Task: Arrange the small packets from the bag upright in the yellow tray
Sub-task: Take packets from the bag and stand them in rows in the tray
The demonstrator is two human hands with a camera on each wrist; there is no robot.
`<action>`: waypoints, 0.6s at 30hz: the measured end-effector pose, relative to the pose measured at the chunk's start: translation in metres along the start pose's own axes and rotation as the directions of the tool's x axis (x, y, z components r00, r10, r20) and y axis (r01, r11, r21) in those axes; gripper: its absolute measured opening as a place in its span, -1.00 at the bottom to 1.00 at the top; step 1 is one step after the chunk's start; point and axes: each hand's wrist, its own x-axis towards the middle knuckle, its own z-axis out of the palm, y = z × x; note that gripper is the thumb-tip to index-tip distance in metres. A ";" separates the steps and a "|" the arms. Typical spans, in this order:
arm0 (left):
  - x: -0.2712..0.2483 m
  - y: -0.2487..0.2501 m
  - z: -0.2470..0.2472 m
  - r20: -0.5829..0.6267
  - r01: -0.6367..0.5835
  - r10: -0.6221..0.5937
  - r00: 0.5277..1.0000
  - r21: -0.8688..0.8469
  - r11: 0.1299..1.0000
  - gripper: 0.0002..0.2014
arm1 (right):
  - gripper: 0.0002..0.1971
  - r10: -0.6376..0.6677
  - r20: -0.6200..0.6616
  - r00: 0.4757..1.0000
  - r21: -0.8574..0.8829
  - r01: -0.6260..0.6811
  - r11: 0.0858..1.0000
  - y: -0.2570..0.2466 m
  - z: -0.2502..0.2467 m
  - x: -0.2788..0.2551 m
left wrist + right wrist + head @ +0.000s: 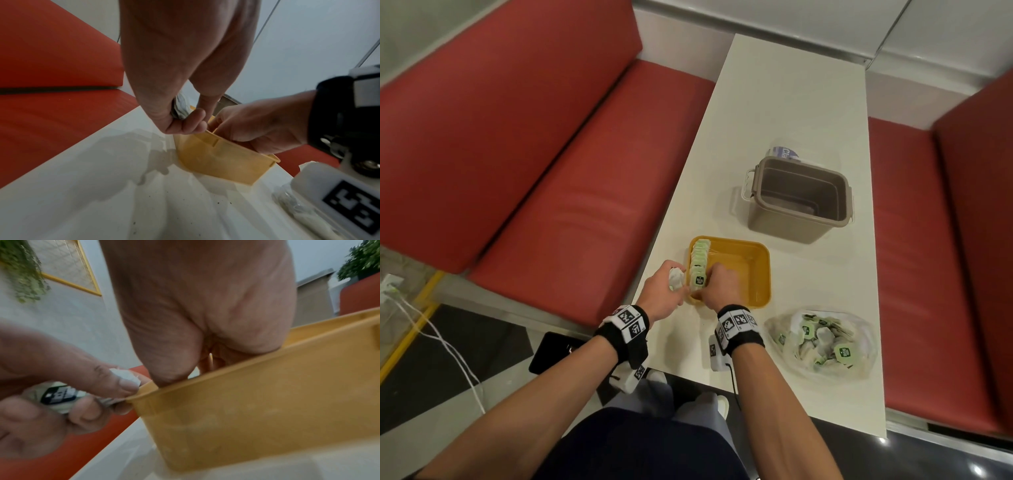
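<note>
A yellow tray [756,270] sits near the table's front left edge. A row of small green-labelled packets [698,258] stands upright along its left wall. My right hand [717,282] reaches into the tray's near left corner and pinches the nearest packet [699,280] of the row. In the right wrist view its fingers dip behind the tray wall [267,402] and are hidden. My left hand [671,284] hovers just left of the tray, gripping a small bunch of packets [61,398]. The clear plastic bag [822,339] with several more packets lies to the right of my right wrist.
A grey plastic tub [798,202] stands behind the tray, with a small clear wrapper behind it. The white table [791,102] is narrow, with red bench seats [571,205] on both sides. A black flat object [551,349] lies below the table's left edge.
</note>
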 end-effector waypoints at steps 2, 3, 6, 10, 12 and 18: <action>0.000 0.001 0.000 0.003 -0.006 0.006 1.000 0.022 1.000 -0.65 | -0.45 0.013 -0.027 1.000 -0.020 -0.014 1.000 -0.005 0.003 0.002; 0.000 0.001 0.000 0.003 -0.008 0.008 1.000 0.028 1.000 -0.65 | -0.47 0.019 -0.053 0.998 -0.016 -0.020 1.000 -0.007 0.004 0.002; 0.000 0.003 -0.001 0.001 -0.013 0.013 1.000 0.038 0.999 -0.65 | -0.53 0.037 -0.116 0.993 0.039 -0.032 0.999 -0.011 0.008 0.002; -0.001 0.006 -0.003 0.005 0.001 -0.001 1.000 0.031 1.000 -0.65 | -0.43 0.030 -0.091 0.995 0.076 -0.023 0.997 -0.014 0.007 -0.002; -0.003 0.007 -0.007 0.009 0.022 -0.022 1.000 -0.011 1.000 -0.66 | -0.35 0.028 -0.070 0.997 0.111 -0.020 0.994 -0.011 -0.001 -0.004; -0.010 0.028 -0.024 0.113 0.105 -0.062 0.992 -0.426 0.899 -0.67 | -0.55 -0.024 -0.243 0.970 0.254 0.088 0.963 -0.006 -0.036 -0.019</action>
